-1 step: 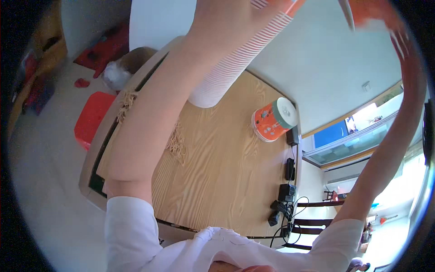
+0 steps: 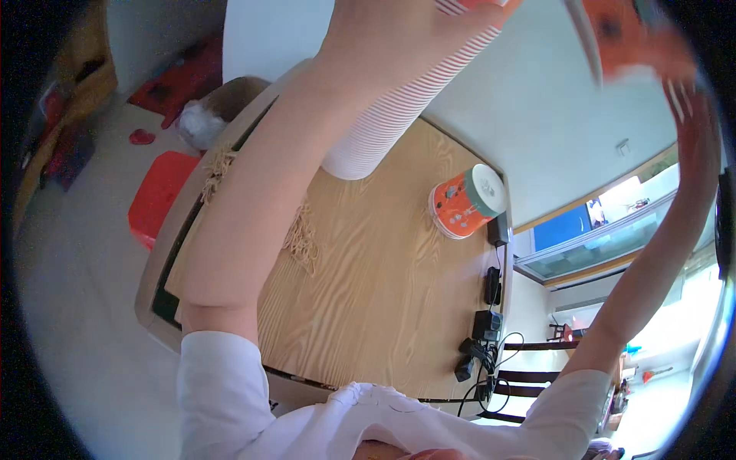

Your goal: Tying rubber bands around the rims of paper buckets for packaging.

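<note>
The left hand [image 2: 399, 34] lies against the side of a tall stack [image 2: 376, 134] of paper cups, white toward its lower end and orange by the fingers. Most of those fingers are hidden or cut off by the upper edge, so I cannot tell how far they close. The stack slants down and to the left from them over the table [image 2: 360, 299].

Well apart to the right of the left fingers, the right hand [image 2: 696, 115] is raised, gripping an orange cup [image 2: 629, 38] that sits just to the left of its fingers. Both are blurred, and the exact grip is unclear.

Below and between the two sets of fingers, a short orange cup pile [image 2: 464, 203] rests upside down on the table. Farther below the right fingers and to their left, black adapters [image 2: 486, 326] and cables [image 2: 481, 376] lie along the table's edge. Tan strands [image 2: 303, 244] lie below the left fingers, partly behind the forearm. A red bin [image 2: 157, 195] is farther off, down to their left.
</note>
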`<state>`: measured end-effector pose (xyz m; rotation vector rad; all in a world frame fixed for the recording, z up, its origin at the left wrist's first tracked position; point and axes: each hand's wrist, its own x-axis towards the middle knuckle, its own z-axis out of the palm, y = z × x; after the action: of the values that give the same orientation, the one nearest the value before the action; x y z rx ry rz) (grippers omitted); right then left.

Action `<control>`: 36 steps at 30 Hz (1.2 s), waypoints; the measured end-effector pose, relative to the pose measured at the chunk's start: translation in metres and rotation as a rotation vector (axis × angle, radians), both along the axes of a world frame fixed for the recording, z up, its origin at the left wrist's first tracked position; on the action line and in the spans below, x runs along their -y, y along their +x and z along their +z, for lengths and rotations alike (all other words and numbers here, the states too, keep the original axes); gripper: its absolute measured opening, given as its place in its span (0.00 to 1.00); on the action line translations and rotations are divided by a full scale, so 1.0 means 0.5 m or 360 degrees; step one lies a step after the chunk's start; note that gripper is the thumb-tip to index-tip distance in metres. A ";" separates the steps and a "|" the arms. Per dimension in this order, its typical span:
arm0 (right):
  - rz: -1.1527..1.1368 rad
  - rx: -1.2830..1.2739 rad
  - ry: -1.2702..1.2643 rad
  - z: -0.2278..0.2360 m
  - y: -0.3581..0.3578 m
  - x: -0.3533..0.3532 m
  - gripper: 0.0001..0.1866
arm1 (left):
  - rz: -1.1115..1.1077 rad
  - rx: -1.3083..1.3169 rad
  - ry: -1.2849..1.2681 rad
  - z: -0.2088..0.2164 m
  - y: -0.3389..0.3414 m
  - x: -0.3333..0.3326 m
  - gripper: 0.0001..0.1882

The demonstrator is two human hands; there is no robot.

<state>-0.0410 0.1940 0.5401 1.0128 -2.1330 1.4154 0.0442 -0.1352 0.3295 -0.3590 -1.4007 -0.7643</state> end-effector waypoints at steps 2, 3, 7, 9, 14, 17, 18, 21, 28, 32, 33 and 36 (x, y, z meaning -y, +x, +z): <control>-0.0049 0.0011 -0.0115 -0.094 -0.002 -0.114 0.23 | 0.0273 -0.0166 -0.0224 0.003 -0.004 -0.006 0.28; -0.0109 0.0100 -0.0077 -0.174 0.026 -0.116 0.22 | 0.0549 -0.0340 -0.0463 0.006 0.003 -0.002 0.22; -0.0039 0.0713 0.0016 -0.425 0.043 -0.057 0.19 | -0.0300 0.0409 -0.0455 -0.089 0.064 -0.016 0.26; 0.0172 0.0904 0.0316 -0.476 0.067 -0.007 0.16 | -0.0206 0.0939 -0.0400 -0.130 0.085 -0.026 0.16; 0.0401 0.0721 0.0641 -0.560 0.076 0.064 0.20 | -0.0370 0.2315 -0.0776 -0.249 0.062 -0.061 0.14; 0.0519 0.0470 0.1017 -0.598 0.105 0.131 0.25 | -0.0364 0.2521 -0.0968 -0.343 0.029 -0.077 0.12; 0.0405 0.0429 0.1318 -0.611 0.112 0.154 0.23 | -0.0320 0.2613 -0.1075 -0.362 0.025 -0.082 0.12; 0.0195 0.0357 0.1593 -0.680 0.094 0.162 0.22 | -0.0648 0.2413 -0.0578 -0.412 0.028 -0.080 0.11; 0.0060 0.0454 0.1770 -0.730 0.069 0.122 0.14 | -0.0319 0.2394 -0.0502 -0.510 0.174 0.017 0.07; 0.0021 0.0465 0.1698 -0.744 0.074 0.094 0.15 | -0.0015 0.2537 -0.0825 -0.573 0.206 0.013 0.05; -0.0033 0.0492 0.1688 -0.747 0.078 0.089 0.15 | 0.0017 0.2461 -0.0798 -0.573 0.204 0.011 0.04; -0.0154 0.0503 0.1604 -0.756 0.085 0.073 0.17 | -0.0102 0.2155 -0.0527 -0.546 0.184 0.001 0.03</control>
<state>0.0016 0.1575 0.1619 0.9835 -3.1666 0.3865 0.1361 -0.1357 0.0565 -0.0976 -2.8156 -0.8456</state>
